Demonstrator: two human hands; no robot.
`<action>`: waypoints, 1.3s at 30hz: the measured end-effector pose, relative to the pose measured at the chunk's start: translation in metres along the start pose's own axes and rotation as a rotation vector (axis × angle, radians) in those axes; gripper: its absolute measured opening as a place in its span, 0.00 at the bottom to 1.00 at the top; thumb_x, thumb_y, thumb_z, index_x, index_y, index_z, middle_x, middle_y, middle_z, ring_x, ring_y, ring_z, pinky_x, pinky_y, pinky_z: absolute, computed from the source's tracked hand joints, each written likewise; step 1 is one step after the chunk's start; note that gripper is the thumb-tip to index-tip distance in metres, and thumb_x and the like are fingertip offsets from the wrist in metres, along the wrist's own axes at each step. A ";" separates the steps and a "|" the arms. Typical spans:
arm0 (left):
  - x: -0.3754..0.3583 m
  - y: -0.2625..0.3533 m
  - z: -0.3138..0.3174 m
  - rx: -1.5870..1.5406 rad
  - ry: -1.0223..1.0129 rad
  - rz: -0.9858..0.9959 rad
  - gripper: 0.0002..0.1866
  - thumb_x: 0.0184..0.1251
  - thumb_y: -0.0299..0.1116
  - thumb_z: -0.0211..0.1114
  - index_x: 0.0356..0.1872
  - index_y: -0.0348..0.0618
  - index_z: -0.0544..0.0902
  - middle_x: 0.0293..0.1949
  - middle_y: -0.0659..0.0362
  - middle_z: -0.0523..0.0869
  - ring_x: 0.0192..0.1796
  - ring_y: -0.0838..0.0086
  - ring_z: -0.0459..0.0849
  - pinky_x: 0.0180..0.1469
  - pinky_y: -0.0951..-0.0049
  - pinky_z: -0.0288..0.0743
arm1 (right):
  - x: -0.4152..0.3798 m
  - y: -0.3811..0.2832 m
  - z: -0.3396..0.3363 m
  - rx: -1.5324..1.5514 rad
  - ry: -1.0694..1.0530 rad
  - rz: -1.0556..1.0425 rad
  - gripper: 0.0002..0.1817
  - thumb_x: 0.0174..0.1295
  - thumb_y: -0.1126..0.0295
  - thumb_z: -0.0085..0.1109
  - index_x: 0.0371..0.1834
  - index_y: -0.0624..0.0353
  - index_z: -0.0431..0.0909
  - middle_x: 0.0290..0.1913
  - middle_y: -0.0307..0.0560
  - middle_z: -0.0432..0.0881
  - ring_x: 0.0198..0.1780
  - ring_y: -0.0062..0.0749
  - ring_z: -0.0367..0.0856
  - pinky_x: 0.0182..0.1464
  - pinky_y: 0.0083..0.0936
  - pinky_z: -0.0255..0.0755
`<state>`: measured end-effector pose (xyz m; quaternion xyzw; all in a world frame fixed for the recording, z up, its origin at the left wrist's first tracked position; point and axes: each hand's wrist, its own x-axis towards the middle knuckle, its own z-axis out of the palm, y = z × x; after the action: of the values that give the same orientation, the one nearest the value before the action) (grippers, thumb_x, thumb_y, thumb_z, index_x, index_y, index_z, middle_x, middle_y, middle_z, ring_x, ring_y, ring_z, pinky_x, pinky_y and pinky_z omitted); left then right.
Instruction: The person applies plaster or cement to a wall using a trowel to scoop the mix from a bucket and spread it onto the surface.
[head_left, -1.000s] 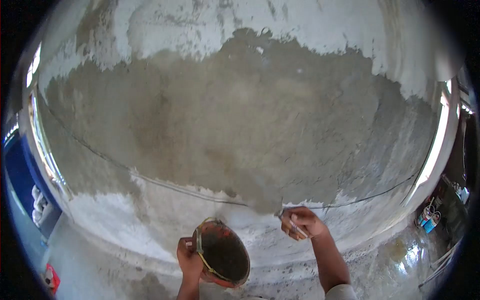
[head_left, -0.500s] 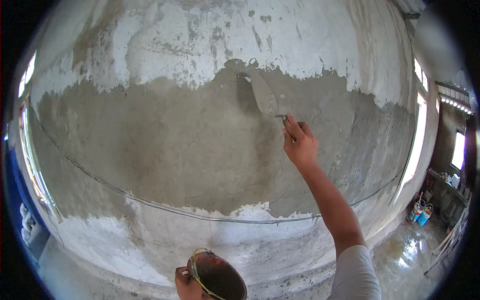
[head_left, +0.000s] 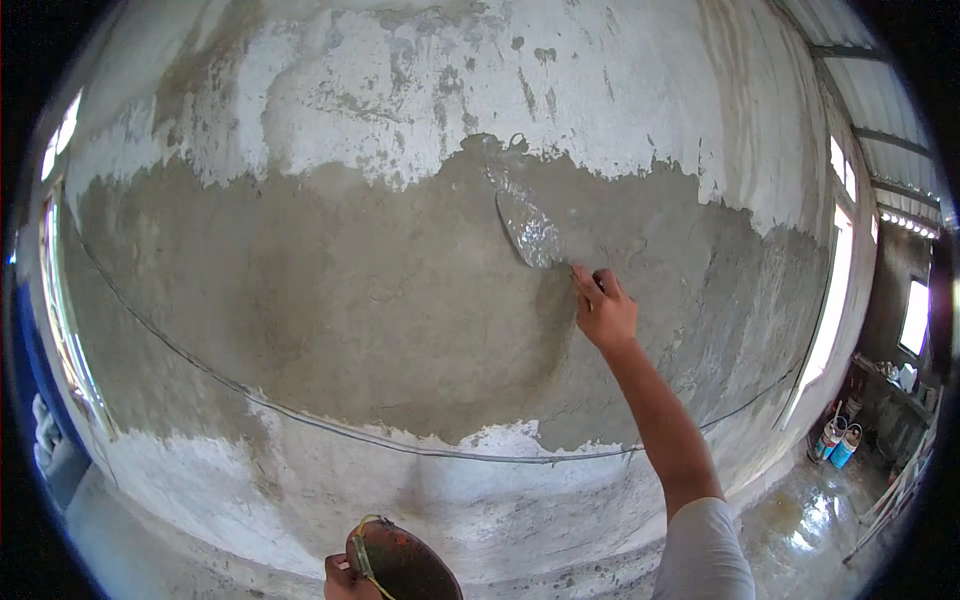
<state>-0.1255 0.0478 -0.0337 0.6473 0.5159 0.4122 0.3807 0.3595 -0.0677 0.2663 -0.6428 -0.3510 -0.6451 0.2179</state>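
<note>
My right hand (head_left: 607, 308) is closed around the handle of a pointed trowel (head_left: 531, 228), arm stretched up. The blade points up and left, its wet face shining, close over a band of grey wet plaster (head_left: 350, 290). Its tip lies just below the ragged upper edge, where the plaster meets bare whitish wall (head_left: 330, 85). At the bottom of the view, my left hand (head_left: 347, 580) grips the side of a dark, rounded pan (head_left: 412, 566) with a yellow-green strip along its rim. The pan's lower part is cut off by the frame.
A thin cable (head_left: 440, 454) sags across the lower wall. Tall windows flank the wall on both sides. Blue and white containers (head_left: 845, 445) stand on the wet floor (head_left: 790, 515) at right, near a cluttered shelf (head_left: 890, 378). Something blue (head_left: 32, 350) is at far left.
The trowel has turned, its blade now catching the light, and moved slightly down with my right hand. My left hand and the pan sit lower and further left in view.
</note>
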 end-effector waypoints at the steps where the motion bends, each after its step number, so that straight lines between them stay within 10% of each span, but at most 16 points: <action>1: 0.001 -0.004 0.000 0.001 -0.005 -0.013 0.19 0.66 0.46 0.67 0.52 0.47 0.82 0.43 0.51 0.88 0.46 0.54 0.86 0.52 0.57 0.77 | -0.006 0.003 -0.008 0.055 0.008 -0.013 0.24 0.62 0.71 0.68 0.62 0.36 0.84 0.42 0.38 0.80 0.39 0.35 0.85 0.36 0.35 0.83; 15: -0.005 0.003 0.012 -0.018 -0.038 -0.017 0.24 0.65 0.51 0.68 0.51 0.42 0.81 0.44 0.49 0.87 0.45 0.53 0.85 0.52 0.56 0.76 | 0.003 -0.014 0.003 0.159 -0.005 -0.010 0.21 0.65 0.67 0.66 0.62 0.37 0.84 0.42 0.39 0.82 0.36 0.37 0.86 0.37 0.36 0.84; 30: 0.005 -0.006 0.041 0.000 0.003 0.084 0.13 0.67 0.36 0.66 0.48 0.43 0.80 0.40 0.54 0.87 0.41 0.62 0.85 0.45 0.60 0.78 | -0.021 -0.031 0.004 0.169 -0.017 -0.098 0.21 0.62 0.66 0.69 0.60 0.33 0.85 0.43 0.38 0.82 0.32 0.36 0.85 0.31 0.34 0.81; 31: 0.026 -0.046 0.066 -0.378 -0.017 0.124 0.09 0.69 0.28 0.66 0.46 0.41 0.77 0.36 0.55 0.87 0.38 0.69 0.85 0.40 0.66 0.78 | -0.043 -0.033 -0.009 0.217 -0.011 -0.151 0.21 0.61 0.66 0.70 0.59 0.35 0.86 0.41 0.38 0.82 0.31 0.36 0.84 0.30 0.33 0.81; 32: 0.029 -0.080 0.080 -0.750 -0.019 0.152 0.09 0.72 0.20 0.66 0.44 0.40 0.74 0.32 0.56 0.87 0.35 0.75 0.86 0.34 0.72 0.77 | -0.066 -0.038 -0.022 0.352 -0.104 -0.119 0.22 0.59 0.67 0.72 0.59 0.36 0.86 0.40 0.39 0.83 0.30 0.36 0.84 0.30 0.32 0.80; 39: 0.007 -0.038 0.036 -0.594 -0.065 0.242 0.14 0.65 0.16 0.67 0.49 0.37 0.77 0.42 0.55 0.87 0.45 0.75 0.87 0.44 0.72 0.81 | -0.211 -0.076 -0.120 0.970 -1.081 -0.002 0.25 0.48 0.76 0.79 0.53 0.52 0.88 0.35 0.45 0.89 0.35 0.43 0.88 0.40 0.32 0.81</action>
<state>-0.1046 0.0589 -0.0811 0.5774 0.2799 0.5659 0.5176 0.2391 -0.1410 0.0546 -0.7025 -0.6569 -0.0093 0.2737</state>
